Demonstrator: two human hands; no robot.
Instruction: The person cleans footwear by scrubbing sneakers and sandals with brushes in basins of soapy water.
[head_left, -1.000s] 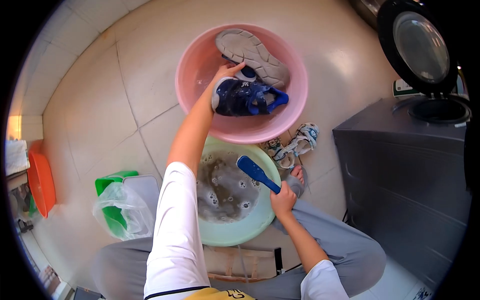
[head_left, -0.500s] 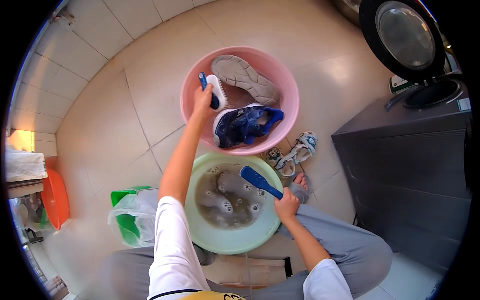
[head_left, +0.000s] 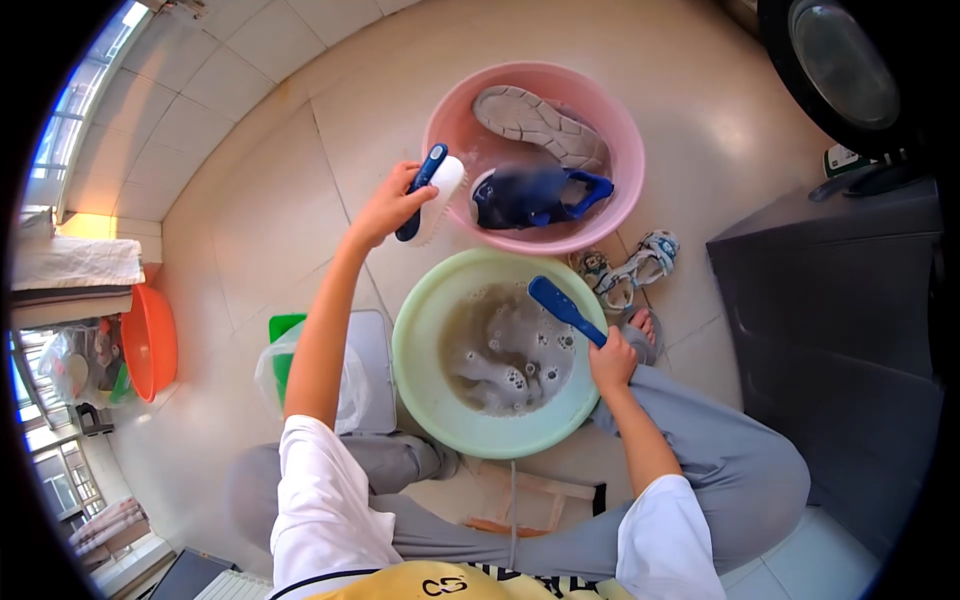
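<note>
My left hand (head_left: 388, 208) is closed around the blue handle of a scrub brush (head_left: 443, 195) with a white block and bristles, at the left rim of the pink basin (head_left: 637, 160). In that basin, a navy blue shoe (head_left: 530, 198) lies on its side, below a shoe with its grey sole (head_left: 540, 122) turned up. My right hand (head_left: 613, 362) grips a long-handled blue brush (head_left: 562, 305), its flat back facing up. This brush is over the light green basin (head_left: 408, 345), which holds murky, sudsy water (head_left: 500, 355).
Sandals (head_left: 650, 260) stand right of the basins, near my foot. A dark washing machine (head_left: 820, 290) with a raised round lid fills the right side. Left are a green and grey bin (head_left: 372, 360) with a plastic bag and an orange basin (head_left: 150, 345).
My left hand has lifted the scrub brush away from the shoes to the left, out to the pink basin's rim. The right hand still holds its brush over the green basin. The view has shifted.
</note>
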